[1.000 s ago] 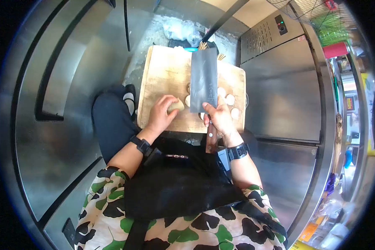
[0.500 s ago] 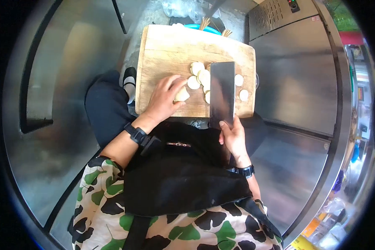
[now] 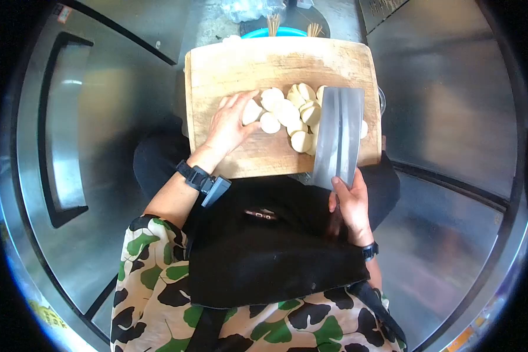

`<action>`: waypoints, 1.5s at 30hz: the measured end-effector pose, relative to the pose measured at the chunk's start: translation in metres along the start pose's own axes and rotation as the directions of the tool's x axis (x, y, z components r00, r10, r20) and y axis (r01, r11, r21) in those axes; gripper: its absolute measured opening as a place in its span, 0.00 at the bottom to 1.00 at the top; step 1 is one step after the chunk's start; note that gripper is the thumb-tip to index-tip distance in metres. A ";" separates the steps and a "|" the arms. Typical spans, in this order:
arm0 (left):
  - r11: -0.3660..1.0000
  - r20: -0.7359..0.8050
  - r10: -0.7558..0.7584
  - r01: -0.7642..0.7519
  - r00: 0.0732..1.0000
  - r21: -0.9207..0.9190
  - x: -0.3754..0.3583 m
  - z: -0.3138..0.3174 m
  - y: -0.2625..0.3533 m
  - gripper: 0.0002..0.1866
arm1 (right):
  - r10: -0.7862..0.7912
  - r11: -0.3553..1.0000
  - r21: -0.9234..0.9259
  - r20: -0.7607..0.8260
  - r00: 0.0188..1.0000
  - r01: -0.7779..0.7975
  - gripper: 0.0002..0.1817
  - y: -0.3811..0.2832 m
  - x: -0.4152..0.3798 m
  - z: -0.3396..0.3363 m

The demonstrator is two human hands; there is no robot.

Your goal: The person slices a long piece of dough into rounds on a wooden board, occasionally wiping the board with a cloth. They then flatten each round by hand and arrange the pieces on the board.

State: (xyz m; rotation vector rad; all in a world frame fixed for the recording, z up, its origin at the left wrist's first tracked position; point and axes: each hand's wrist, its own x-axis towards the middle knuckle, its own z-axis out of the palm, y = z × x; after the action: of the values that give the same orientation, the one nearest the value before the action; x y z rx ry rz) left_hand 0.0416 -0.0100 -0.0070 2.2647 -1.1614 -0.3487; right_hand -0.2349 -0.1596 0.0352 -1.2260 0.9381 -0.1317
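My left hand [image 3: 227,124] rests on the left side of a wooden cutting board [image 3: 220,73], fingers and thumb curved around a pale piece of what looks like peeled potato [image 3: 251,112]. Against it lie several round pale slices [image 3: 286,112], spread and overlapping across the middle of the board. In my right hand [image 3: 353,202] is a cleaver [image 3: 339,135], gripped by its handle, thumb at the base of the blade. The broad blade is over the right part of the board, tilted so its face shows, and covers some slices. One slice peeks out past its right edge.
Stainless steel cabinets [image 3: 114,117] stand close on the left and on the right [image 3: 446,100]. Beyond the board are a blue basin [image 3: 284,31], bundles of thin sticks [image 3: 314,29] and clear plastic [image 3: 252,9]. My knees are below the board.
My left hand has moved farther up the board with the potato piece, up to the slices. The cleaver has shifted right and its blade has turned, uncovering more slices. The view has shifted too.
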 end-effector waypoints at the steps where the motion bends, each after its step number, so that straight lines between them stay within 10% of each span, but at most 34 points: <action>1: 0.999 -0.011 0.005 -0.005 1.000 -0.045 0.004 -0.001 -0.003 0.33 | 0.000 0.999 0.033 0.013 1.000 -0.001 0.15 -0.002 0.000 -0.001; 4: 0.986 -0.037 0.004 -0.011 0.999 -0.165 0.022 -0.014 -0.009 0.29 | -0.001 0.993 0.119 0.043 0.999 -0.004 0.16 0.002 0.002 -0.010; 10: 0.943 -0.229 0.139 -0.058 0.963 0.328 0.103 -0.040 -0.067 0.27 | 0.028 0.971 0.237 0.049 0.998 -0.039 0.18 0.007 0.003 -0.021; 20: 0.964 -0.326 0.127 -0.039 0.937 0.262 0.128 -0.015 -0.064 0.11 | 0.016 0.975 0.220 0.033 0.999 -0.023 0.17 0.004 0.001 -0.017; 24: 0.788 -0.143 -0.140 0.023 0.980 -0.615 0.122 0.006 -0.050 0.12 | -0.002 0.982 0.191 0.014 1.000 -0.001 0.17 0.005 0.001 -0.013; 27: 0.740 0.066 0.002 0.043 0.998 -0.672 0.095 0.005 -0.009 0.12 | -0.022 0.986 0.165 0.011 1.000 0.020 0.17 0.009 0.001 -0.013; 31: 0.984 -0.158 0.176 -0.177 0.972 0.007 0.042 -0.016 0.027 0.19 | -0.081 0.985 0.153 0.000 0.997 0.080 0.16 0.013 0.000 -0.007; 36: 0.970 -0.206 -0.121 0.071 0.971 -0.234 -0.025 0.015 0.014 0.26 | -0.136 0.990 0.047 0.004 0.991 0.135 0.15 0.014 -0.001 0.001; 45: 0.979 -0.267 0.160 -0.187 0.950 -0.078 -0.088 0.012 0.019 0.19 | -0.211 0.854 -0.466 0.094 0.973 0.231 0.17 -0.009 -0.036 0.045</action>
State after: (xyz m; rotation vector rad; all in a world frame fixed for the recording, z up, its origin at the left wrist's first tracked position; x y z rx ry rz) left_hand -0.0283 0.0480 -0.0075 2.0289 -1.1652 -0.0388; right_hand -0.2234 -0.1097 0.0637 -1.7894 0.8140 -0.0587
